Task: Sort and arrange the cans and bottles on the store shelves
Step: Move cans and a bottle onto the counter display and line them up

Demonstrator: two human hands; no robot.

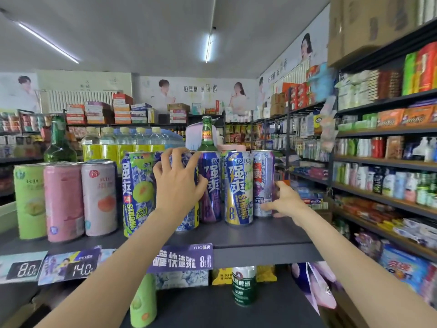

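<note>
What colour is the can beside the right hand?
Pale silvery lilac with a red patch, seen in the head view.

I read "RIO" and "8" on the blue-and-yellow can (238, 188), and "STRONG" down the green melon can (136, 192). The purple shelf-edge sign (181, 258) says "RIO" and "8.0". The price tags read "8.0" (23, 269) and "14.0" (81, 269).
</note>
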